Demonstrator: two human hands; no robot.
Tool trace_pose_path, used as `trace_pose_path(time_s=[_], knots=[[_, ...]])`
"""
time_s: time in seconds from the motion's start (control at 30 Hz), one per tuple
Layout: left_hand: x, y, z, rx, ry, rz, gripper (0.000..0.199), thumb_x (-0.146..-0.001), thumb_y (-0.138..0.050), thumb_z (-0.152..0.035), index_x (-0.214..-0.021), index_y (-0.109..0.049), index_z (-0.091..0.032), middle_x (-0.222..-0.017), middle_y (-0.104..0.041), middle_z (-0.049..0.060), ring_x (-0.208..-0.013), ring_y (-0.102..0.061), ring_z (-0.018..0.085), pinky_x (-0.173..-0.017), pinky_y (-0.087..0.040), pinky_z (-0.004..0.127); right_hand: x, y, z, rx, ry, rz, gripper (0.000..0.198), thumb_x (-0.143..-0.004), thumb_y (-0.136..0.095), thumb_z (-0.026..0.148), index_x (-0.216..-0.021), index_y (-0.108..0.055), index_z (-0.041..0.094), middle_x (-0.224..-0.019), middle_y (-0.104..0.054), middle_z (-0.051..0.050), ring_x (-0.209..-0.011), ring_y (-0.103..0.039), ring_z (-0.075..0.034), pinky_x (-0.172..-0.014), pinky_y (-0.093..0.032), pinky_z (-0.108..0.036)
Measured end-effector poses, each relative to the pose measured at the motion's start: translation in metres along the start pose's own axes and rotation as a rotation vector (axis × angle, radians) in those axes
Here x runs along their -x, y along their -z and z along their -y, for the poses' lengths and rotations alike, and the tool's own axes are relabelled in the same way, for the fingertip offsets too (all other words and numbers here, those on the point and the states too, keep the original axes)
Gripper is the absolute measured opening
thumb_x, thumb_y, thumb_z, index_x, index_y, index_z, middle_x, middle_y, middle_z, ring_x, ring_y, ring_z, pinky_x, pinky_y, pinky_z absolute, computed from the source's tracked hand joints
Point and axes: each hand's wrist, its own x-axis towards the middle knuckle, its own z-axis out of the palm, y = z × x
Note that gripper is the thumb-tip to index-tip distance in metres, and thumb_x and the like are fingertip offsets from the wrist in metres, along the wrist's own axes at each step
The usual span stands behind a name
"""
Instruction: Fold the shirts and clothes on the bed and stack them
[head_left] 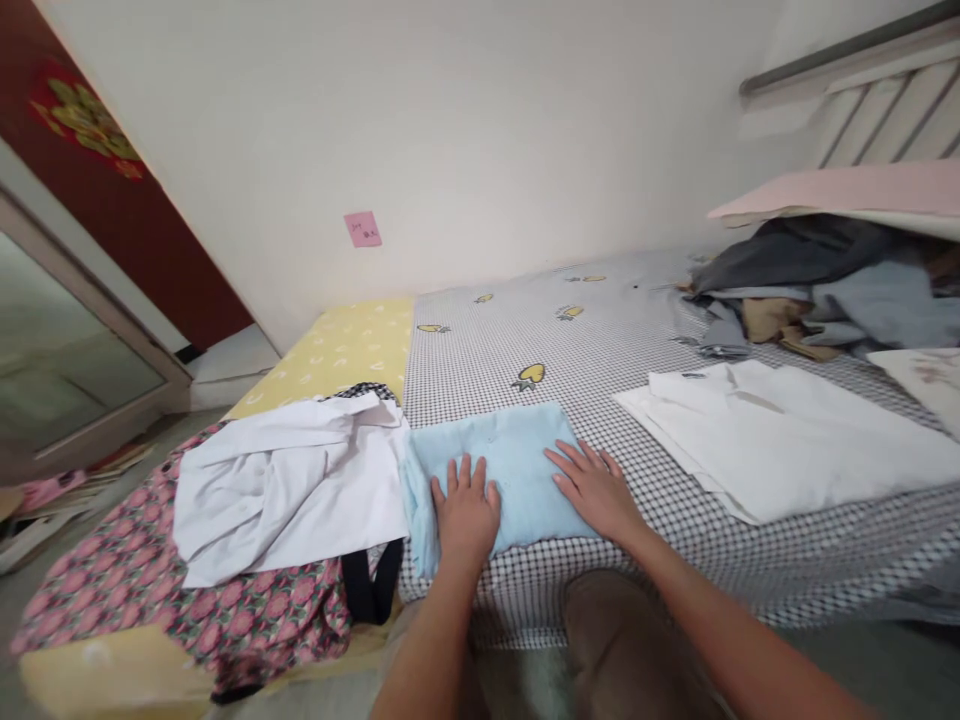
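Blue cloth (523, 468) under both hands (466, 512) (596, 492)

Cloth (523, 470) is lt blue, sheet (472, 355) blk/wht checked w/ yel motifs (532, 373), note (363, 229) pink.

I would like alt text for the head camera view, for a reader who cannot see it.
A person's left hand and right hand, grip open, rest on a folded light-blue cloth on a checkered sheet. A crumpled white garment lies left, a flatter white garment right.
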Motion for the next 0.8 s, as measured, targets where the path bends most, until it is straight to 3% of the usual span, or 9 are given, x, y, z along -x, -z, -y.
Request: trace_pose_path(time_s=[0.23, 0.37, 0.47, 0.57, 0.8], knots=[[-0.01, 0.022, 0.013, 0.02, 0.003, 0.133, 0.048, -0.104, -0.033, -0.041, -0.145, -0.055, -0.029, -0.162, -0.044, 0.006, -0.151, -0.038, 0.027, -0.122, -0.03, 0.063, 0.001, -0.008, -0.005, -0.003, 0.016, -0.019, 0.052, -0.104, -0.03, 0.05, -0.149, -0.053, 0.039, -0.157, -0.051, 0.002, -0.147, -0.04, -0.033, -0.117, -0.031, -0.06], [-0.01, 0.036, 0.052, -0.08, -0.046, 0.045, 0.046, -0.104, -0.034, -0.035, -0.142, -0.058, -0.025, -0.163, -0.043, 0.008, -0.154, -0.031, 0.026, -0.126, -0.015, 0.066, 0.0, -0.01, -0.007, -0.011, 0.016, -0.031, 0.053, -0.104, -0.029, 0.051, -0.15, -0.052, 0.039, -0.157, -0.051, 0.002, -0.147, -0.04, -0.033, -0.117, -0.031, -0.06], [-0.001, 0.031, 0.085, -0.178, -0.02, 0.024, 0.049, -0.105, -0.032, -0.033, -0.15, -0.049, -0.025, -0.164, -0.039, 0.008, -0.153, -0.033, 0.026, -0.124, -0.019, 0.067, -0.001, -0.01, -0.006, -0.018, 0.017, -0.034, 0.052, -0.104, -0.03, 0.05, -0.149, -0.053, 0.04, -0.157, -0.051, 0.002, -0.147, -0.04, -0.032, -0.118, -0.031, -0.06], [0.009, 0.017, 0.104, -0.22, 0.014, -0.012, 0.052, -0.105, -0.031, -0.036, -0.156, -0.039, -0.026, -0.165, -0.035, 0.006, -0.153, -0.034, 0.026, -0.124, -0.023, 0.063, -0.001, -0.008, -0.004, -0.023, 0.011, -0.032, 0.052, -0.104, -0.03, 0.05, -0.149, -0.053, 0.039, -0.157, -0.052, 0.002, -0.147, -0.04, -0.032, -0.118, -0.031, -0.06], [0.011, 0.006, 0.099, -0.251, 0.061, -0.09, 0.052, -0.105, -0.032, -0.037, -0.155, -0.041, -0.026, -0.164, -0.038, 0.006, -0.152, -0.035, 0.029, -0.124, -0.024, 0.061, -0.001, -0.007, -0.004, -0.021, 0.013, -0.042, 0.05, -0.104, -0.033, 0.048, -0.15, -0.052, 0.04, -0.157, -0.051, 0.002, -0.148, -0.04, -0.032, -0.118, -0.031, -0.06]])
